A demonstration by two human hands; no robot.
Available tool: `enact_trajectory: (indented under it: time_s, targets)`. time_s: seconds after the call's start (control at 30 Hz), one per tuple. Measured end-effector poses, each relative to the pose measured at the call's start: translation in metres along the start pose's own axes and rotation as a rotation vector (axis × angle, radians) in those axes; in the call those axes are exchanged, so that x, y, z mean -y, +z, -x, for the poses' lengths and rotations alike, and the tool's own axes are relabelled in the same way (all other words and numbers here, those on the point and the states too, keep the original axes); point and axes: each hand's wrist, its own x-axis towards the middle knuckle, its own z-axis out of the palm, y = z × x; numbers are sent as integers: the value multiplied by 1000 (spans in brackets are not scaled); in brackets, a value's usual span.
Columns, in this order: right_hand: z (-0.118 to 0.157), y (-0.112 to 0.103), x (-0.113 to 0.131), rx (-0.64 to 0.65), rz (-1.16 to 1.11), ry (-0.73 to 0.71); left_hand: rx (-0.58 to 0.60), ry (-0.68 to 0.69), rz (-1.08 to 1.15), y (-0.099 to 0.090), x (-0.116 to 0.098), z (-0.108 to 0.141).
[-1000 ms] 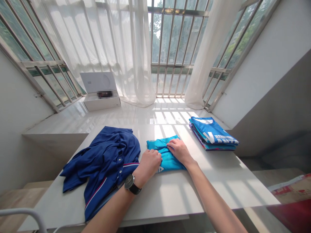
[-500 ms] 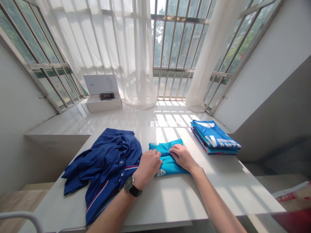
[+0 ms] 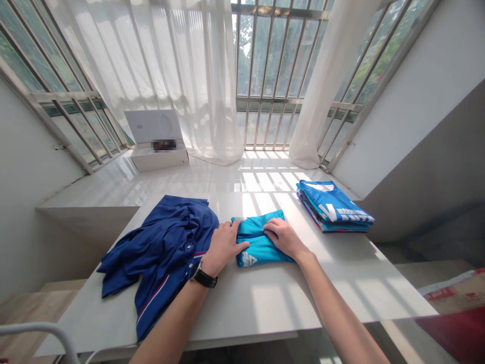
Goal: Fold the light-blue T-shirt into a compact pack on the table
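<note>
Teal garment: a folded bundle [image 3: 261, 250] lying flat on the table at the centre of the frame, a crease running across it; both hands touch it.
Left hand: spread on the bundle's left end [image 3: 223, 245], thumb apart from the fingers; a moment ago it was curled over the cloth, further in. I cannot tell whether any fabric is nipped beneath it.
Right hand: thumb and fingers drawn together [image 3: 284, 236], pinching the cloth at the crease, much as before.
Bundle's left end: less covered now, its print exposed; this suggests attention has passed to straightening that edge.
Print on teal: white letters [image 3: 244, 259] that look like PEA, beside a triangular mark; the rest cannot be read.
Navy shirt: loosely heaped left of centre [image 3: 170, 237], beside the left hand, striped in red and white; no writing visible.
Watch: on the left wrist [image 3: 203, 275], black strap, dial turned away.
Folded stack: right of centre [image 3: 335, 207], blue shirt on top; its white word is probably MARATHON, with larger lettering below too blurred to read.
Table: white [image 3: 273, 308], across the lower frame, barred with sunlight.
White box: upper left [image 3: 159, 159], lid raised, contents pixelated, markings too small to read.
</note>
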Motion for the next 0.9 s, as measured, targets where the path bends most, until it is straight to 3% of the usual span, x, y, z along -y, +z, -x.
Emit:
enact_trajectory:
  time_s: [0.17,0.43,0.9]
  targets:
    - [0,0,0,-4,-1,7,-108,69,123,5,-1,-1]
    - [0,-1,1,-9,-15,19,15,58,370,10,7,-6]
    - [8,-19,-11,69,-77,137,32,-57,186,5,3,-5]
